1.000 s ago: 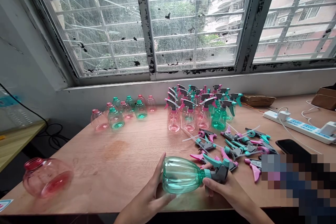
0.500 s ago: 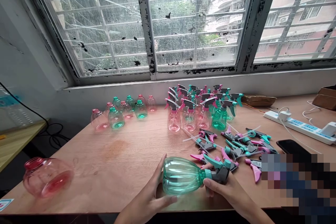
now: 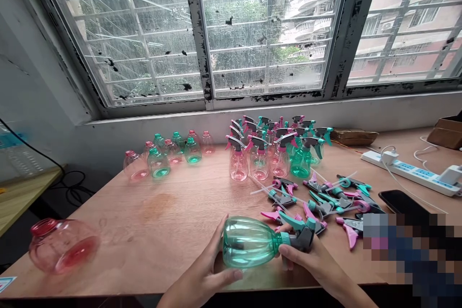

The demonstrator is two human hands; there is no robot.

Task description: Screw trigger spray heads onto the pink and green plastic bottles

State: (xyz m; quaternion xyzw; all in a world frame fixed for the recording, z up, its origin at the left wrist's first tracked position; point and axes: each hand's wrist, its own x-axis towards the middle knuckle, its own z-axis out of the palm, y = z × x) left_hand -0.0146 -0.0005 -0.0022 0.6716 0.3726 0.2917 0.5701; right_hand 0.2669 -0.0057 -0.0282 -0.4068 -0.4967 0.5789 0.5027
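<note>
My hands hold a green-tinted plastic spray bottle [image 3: 247, 242] on its side just above the table's front edge. My left hand [image 3: 204, 276] cups its round body from below. My right hand [image 3: 310, 269] is shut around the neck, under a grey and teal trigger spray head [image 3: 303, 236]. Just beyond my right fingers lie several loose pink or teal trigger heads [image 3: 321, 204] with their dip tubes. A pink-tinted bottle without a head [image 3: 63, 245] lies on its side far to my left.
On the wooden table [image 3: 119, 236] stand rows of capped spray bottles [image 3: 260, 156] and uncapped bottles [image 3: 173, 154] along the window wall. A power strip [image 3: 407, 171], a phone [image 3: 402, 202], and a cardboard box [image 3: 445, 132] sit right. A pixelated patch [image 3: 407, 250] hides the front right.
Both hands and the bottle stay almost in the same place. The whole view has shifted slightly with my head.
</note>
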